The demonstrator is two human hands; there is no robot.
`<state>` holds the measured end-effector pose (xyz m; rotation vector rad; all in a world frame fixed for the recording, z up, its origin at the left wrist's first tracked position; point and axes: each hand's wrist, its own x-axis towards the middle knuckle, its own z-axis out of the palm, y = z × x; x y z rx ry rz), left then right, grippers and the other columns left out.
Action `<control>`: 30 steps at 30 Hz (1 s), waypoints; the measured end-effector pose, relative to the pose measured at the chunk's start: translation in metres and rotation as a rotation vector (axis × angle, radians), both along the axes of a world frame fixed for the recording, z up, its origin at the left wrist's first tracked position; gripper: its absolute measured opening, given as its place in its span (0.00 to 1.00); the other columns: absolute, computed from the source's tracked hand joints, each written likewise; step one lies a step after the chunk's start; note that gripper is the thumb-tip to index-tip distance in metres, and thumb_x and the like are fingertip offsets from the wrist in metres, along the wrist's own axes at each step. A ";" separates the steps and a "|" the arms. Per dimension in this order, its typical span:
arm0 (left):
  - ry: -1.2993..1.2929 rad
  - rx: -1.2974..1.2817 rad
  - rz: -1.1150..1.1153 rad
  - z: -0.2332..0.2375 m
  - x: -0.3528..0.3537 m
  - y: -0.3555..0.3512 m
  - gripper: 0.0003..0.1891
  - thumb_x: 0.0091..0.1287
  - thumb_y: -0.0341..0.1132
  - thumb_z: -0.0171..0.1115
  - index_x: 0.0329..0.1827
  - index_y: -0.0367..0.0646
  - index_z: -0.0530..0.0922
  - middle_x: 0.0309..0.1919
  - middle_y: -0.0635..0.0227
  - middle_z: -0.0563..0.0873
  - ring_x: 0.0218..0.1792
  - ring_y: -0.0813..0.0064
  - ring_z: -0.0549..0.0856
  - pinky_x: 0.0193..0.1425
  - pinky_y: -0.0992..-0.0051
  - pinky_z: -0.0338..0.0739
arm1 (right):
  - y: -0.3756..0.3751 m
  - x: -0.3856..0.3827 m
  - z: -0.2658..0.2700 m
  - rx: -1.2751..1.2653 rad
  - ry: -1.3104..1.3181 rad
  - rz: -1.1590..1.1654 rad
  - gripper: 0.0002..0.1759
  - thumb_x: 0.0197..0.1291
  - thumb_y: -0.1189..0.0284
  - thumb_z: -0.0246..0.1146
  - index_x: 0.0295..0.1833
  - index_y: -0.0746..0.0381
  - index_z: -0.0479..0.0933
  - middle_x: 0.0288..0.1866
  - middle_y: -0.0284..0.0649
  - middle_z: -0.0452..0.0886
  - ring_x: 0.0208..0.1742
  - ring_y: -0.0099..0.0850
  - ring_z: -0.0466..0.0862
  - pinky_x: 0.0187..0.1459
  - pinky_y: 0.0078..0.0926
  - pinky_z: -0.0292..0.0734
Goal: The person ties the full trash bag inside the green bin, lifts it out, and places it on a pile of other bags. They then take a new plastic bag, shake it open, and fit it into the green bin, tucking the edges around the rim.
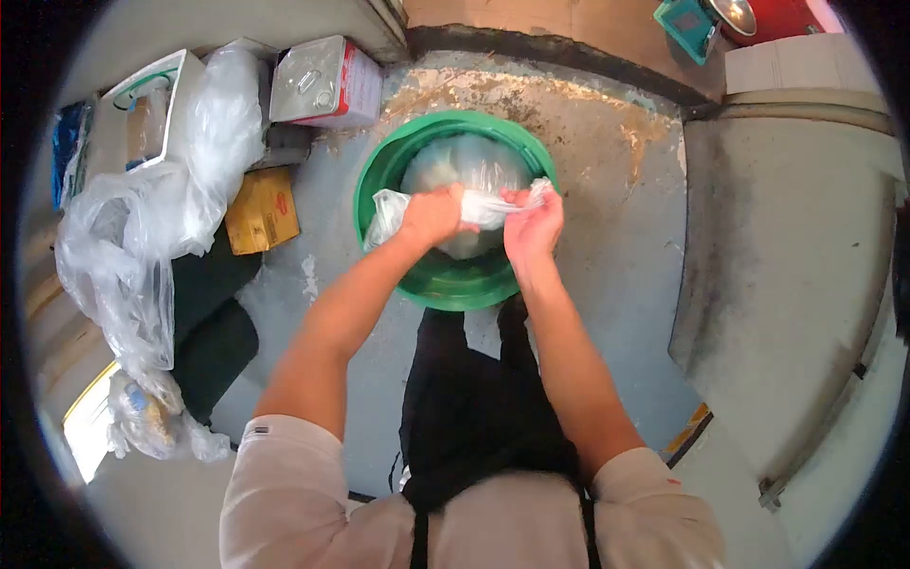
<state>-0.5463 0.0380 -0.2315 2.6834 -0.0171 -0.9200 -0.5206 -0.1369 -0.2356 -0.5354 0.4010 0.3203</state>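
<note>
Head view shows us a clear plastic bag inside the green tub. We see the left hand with its grip closed around the gathered plastic, and the right hand gripping it farther right. The bag's contents we cannot make out, and the hands partly hide it.
</note>
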 end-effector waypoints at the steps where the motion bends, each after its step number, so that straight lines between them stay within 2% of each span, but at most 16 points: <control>1: 0.072 0.047 0.060 -0.014 0.000 0.004 0.23 0.63 0.46 0.56 0.54 0.38 0.68 0.44 0.46 0.84 0.45 0.50 0.85 0.48 0.56 0.78 | 0.008 -0.011 -0.014 0.137 0.159 -0.087 0.10 0.61 0.66 0.51 0.29 0.58 0.70 0.27 0.37 0.77 0.34 0.31 0.76 0.45 0.36 0.71; 2: 0.133 0.092 0.118 -0.026 0.000 0.006 0.20 0.65 0.45 0.52 0.52 0.39 0.69 0.42 0.47 0.85 0.43 0.50 0.86 0.45 0.56 0.79 | 0.054 -0.019 0.055 -0.099 0.529 -0.242 0.11 0.60 0.65 0.53 0.28 0.58 0.70 0.23 0.35 0.73 0.29 0.28 0.74 0.36 0.30 0.70; 4: 0.131 0.071 0.060 -0.036 -0.011 0.010 0.18 0.65 0.41 0.49 0.53 0.39 0.69 0.40 0.47 0.85 0.42 0.50 0.86 0.46 0.57 0.79 | 0.070 -0.079 0.058 -0.473 0.454 0.076 0.10 0.61 0.65 0.53 0.32 0.60 0.71 0.27 0.34 0.72 0.28 0.26 0.71 0.34 0.23 0.67; 6: 0.174 0.040 0.127 -0.047 -0.026 0.002 0.22 0.62 0.44 0.56 0.54 0.39 0.68 0.42 0.45 0.84 0.43 0.48 0.85 0.47 0.55 0.79 | 0.044 -0.071 0.070 -0.282 0.550 -0.084 0.09 0.61 0.65 0.53 0.35 0.61 0.71 0.31 0.33 0.71 0.27 0.25 0.69 0.32 0.19 0.65; 7: 0.121 -0.021 0.157 -0.028 -0.037 -0.003 0.24 0.60 0.46 0.58 0.55 0.40 0.67 0.43 0.45 0.84 0.43 0.47 0.85 0.47 0.55 0.79 | 0.031 -0.074 0.068 -0.231 0.248 0.027 0.08 0.60 0.66 0.54 0.37 0.59 0.70 0.31 0.32 0.68 0.30 0.27 0.69 0.49 0.30 0.69; 11: -0.168 -0.178 0.296 0.017 -0.055 -0.018 0.27 0.60 0.51 0.60 0.57 0.47 0.67 0.47 0.48 0.82 0.42 0.43 0.83 0.47 0.53 0.78 | 0.039 -0.066 0.087 -0.150 0.128 -0.137 0.10 0.59 0.66 0.50 0.38 0.61 0.68 0.35 0.34 0.70 0.42 0.28 0.69 0.54 0.31 0.63; 12: -0.241 -0.192 0.345 0.020 -0.057 -0.018 0.26 0.61 0.52 0.59 0.58 0.49 0.67 0.47 0.49 0.81 0.41 0.42 0.83 0.47 0.52 0.77 | 0.054 -0.083 0.087 -0.232 -0.005 -0.113 0.09 0.64 0.67 0.48 0.39 0.61 0.68 0.35 0.34 0.70 0.41 0.28 0.69 0.51 0.29 0.64; 14: -0.129 -0.149 0.353 0.020 -0.044 -0.017 0.23 0.62 0.56 0.59 0.53 0.52 0.70 0.44 0.51 0.79 0.41 0.43 0.83 0.45 0.50 0.77 | 0.068 -0.097 0.110 -0.821 -0.011 0.144 0.10 0.69 0.68 0.46 0.39 0.61 0.68 0.35 0.33 0.70 0.40 0.27 0.69 0.49 0.26 0.64; 15: -0.107 -0.117 0.336 0.004 -0.044 -0.015 0.21 0.63 0.54 0.57 0.51 0.51 0.71 0.44 0.51 0.79 0.41 0.43 0.82 0.45 0.50 0.76 | 0.061 -0.104 0.083 -0.591 0.028 0.073 0.10 0.72 0.68 0.45 0.40 0.61 0.68 0.34 0.33 0.69 0.38 0.26 0.70 0.47 0.25 0.65; 16: -0.079 -0.087 0.324 -0.007 -0.043 -0.015 0.19 0.65 0.53 0.56 0.50 0.51 0.72 0.43 0.51 0.79 0.40 0.42 0.82 0.44 0.49 0.76 | 0.046 -0.098 0.067 -0.664 -0.116 0.042 0.10 0.72 0.67 0.47 0.39 0.61 0.68 0.32 0.33 0.69 0.36 0.25 0.71 0.47 0.25 0.66; 18: -0.117 -0.094 0.346 -0.001 -0.038 -0.019 0.15 0.68 0.49 0.52 0.42 0.47 0.74 0.40 0.50 0.82 0.39 0.42 0.83 0.43 0.50 0.75 | 0.022 -0.078 0.060 -0.343 0.054 -0.039 0.11 0.73 0.66 0.47 0.39 0.61 0.67 0.28 0.34 0.69 0.36 0.27 0.73 0.50 0.31 0.70; 20: -0.160 -0.163 0.381 -0.003 -0.034 -0.019 0.17 0.68 0.50 0.53 0.38 0.44 0.75 0.36 0.47 0.83 0.38 0.42 0.82 0.42 0.50 0.75 | 0.011 -0.063 0.056 -0.383 0.163 -0.138 0.11 0.72 0.66 0.48 0.38 0.61 0.66 0.26 0.35 0.69 0.35 0.29 0.74 0.52 0.40 0.73; 21: -0.111 -0.164 0.461 0.015 -0.028 -0.023 0.16 0.67 0.47 0.54 0.35 0.41 0.74 0.33 0.43 0.83 0.37 0.42 0.82 0.42 0.49 0.74 | 0.000 -0.063 0.044 -0.187 0.308 -0.225 0.11 0.72 0.66 0.48 0.39 0.61 0.66 0.28 0.38 0.71 0.34 0.33 0.75 0.55 0.49 0.73; 24: -0.084 -0.164 0.502 0.009 -0.038 -0.027 0.15 0.68 0.44 0.52 0.41 0.39 0.73 0.32 0.42 0.83 0.39 0.38 0.82 0.44 0.47 0.73 | 0.009 -0.091 -0.026 -0.113 1.002 -0.222 0.08 0.70 0.70 0.48 0.43 0.62 0.70 0.34 0.41 0.76 0.37 0.33 0.78 0.53 0.42 0.75; 27: -0.078 -0.125 0.704 0.012 -0.049 -0.042 0.15 0.68 0.42 0.55 0.39 0.37 0.73 0.32 0.38 0.82 0.38 0.36 0.81 0.44 0.48 0.72 | 0.048 -0.146 -0.130 0.058 0.930 0.196 0.11 0.67 0.71 0.54 0.53 0.60 0.72 0.41 0.45 0.80 0.43 0.34 0.81 0.53 0.38 0.78; 30: -0.062 -0.220 0.719 0.012 -0.057 -0.036 0.15 0.68 0.41 0.54 0.42 0.35 0.72 0.33 0.36 0.82 0.40 0.33 0.80 0.44 0.48 0.72 | 0.079 -0.144 -0.135 0.194 0.799 0.346 0.13 0.67 0.70 0.55 0.54 0.60 0.73 0.43 0.45 0.80 0.44 0.34 0.82 0.51 0.36 0.79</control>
